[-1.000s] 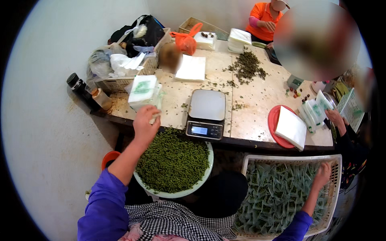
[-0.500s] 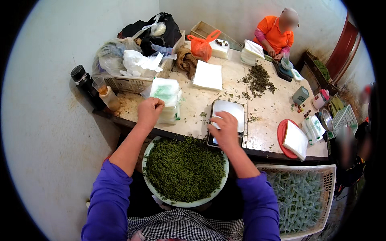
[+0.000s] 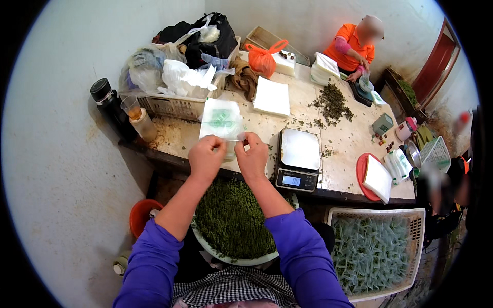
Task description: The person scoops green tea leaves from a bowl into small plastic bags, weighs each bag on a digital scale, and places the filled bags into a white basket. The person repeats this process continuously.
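Left hand (image 3: 207, 156): fingertips pinching a plastic bag (image 3: 233, 137)
Right hand (image 3: 252, 157): fingertips pinching it too
Bag's look: thin, translucent
Bag's place: between both hands, at the near end of a green-printed bag stack (image 3: 221, 117)
Basin (image 3: 239, 262): small green berries (image 3: 233, 226), below the hands

The left hand (image 3: 205, 160) and right hand (image 3: 253, 159) sit close together, both curled into a pinch; 2 bare forearms (image 3: 179, 209) extend forward, angled inward.
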A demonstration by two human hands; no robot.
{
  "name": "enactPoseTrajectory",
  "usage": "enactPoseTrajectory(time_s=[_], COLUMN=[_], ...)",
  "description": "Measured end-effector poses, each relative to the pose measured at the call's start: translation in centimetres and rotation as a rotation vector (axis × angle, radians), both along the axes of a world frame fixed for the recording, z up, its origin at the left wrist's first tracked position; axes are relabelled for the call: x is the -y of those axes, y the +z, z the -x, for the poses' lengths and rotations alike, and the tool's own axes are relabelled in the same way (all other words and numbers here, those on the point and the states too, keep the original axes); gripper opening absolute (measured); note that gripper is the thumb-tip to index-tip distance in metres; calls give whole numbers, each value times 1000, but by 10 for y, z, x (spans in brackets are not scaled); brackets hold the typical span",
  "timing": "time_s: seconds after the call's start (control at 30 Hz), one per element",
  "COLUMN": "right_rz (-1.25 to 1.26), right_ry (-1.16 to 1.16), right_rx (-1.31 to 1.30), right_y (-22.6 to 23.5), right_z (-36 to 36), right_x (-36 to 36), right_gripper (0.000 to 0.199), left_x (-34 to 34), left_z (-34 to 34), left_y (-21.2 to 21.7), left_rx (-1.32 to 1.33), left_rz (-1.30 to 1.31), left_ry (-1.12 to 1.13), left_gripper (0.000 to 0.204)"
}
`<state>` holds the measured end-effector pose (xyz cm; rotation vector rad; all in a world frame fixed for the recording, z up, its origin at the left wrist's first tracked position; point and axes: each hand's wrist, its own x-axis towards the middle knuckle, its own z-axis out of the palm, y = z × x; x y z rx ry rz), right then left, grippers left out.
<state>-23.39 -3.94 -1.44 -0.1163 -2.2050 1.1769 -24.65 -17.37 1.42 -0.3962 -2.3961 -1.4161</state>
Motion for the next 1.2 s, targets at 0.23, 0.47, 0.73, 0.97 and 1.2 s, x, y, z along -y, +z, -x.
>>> enactPoseTrajectory(time_s=[0.23, 0.47, 0.73, 0.97, 1.2], right_rz=[375, 289, 501, -229, -524], right_ry=[-7, -8, 621, 145, 258], right_rx=[-40, 104, 564, 378, 299], right_y=[14, -25, -2, -81, -92], right_z=[-65, -148, -212, -215, -220], right_x=[0, -20, -40, -49, -36], right_gripper=[15, 13, 17, 68, 64], left_x=[-23, -4, 53, 72, 69], left_z=[-75, -148, -167, -167, -176], left_y=[-3, -6, 1, 12, -3], left_rx=[-548, -717, -639, -444, -198], left_rz=[55, 533, 584, 407, 105], left_ry=[-85, -391, -590, -221, -147], left_gripper=[16, 24, 23, 21, 14])
